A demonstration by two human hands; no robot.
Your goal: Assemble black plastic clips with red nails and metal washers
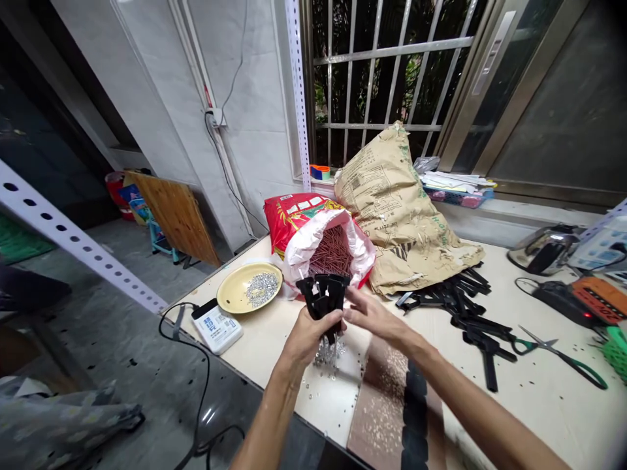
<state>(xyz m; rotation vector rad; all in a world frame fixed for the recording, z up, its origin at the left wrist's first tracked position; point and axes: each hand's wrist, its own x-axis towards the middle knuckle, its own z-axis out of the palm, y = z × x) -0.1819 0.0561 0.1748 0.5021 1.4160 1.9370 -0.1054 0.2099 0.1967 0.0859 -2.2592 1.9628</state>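
My left hand (307, 336) is closed around a bundle of black plastic pieces (323, 297), held upright over the table, its thumb across the front. My right hand (375, 316) is at the bundle's right side, fingers stretched out and apart, tips at or against the pieces. Below the bundle, small shiny metal parts (326, 356) lie on the tabletop, partly behind my left hand. Just behind the bundle, a red and white sack (298, 245) gapes open, full of thin reddish-brown sticks (330, 251). More black plastic pieces (470, 313) are piled at the right.
A yellow dish (230, 290) holds small metal pieces, with a white box (218, 329) beside it. A large brown paper sack (386, 202) leans by the barred window. Green-handled scissors (563, 356) lie open at right, near an electric kettle (543, 248). A cable (206, 385) hangs off the left edge.
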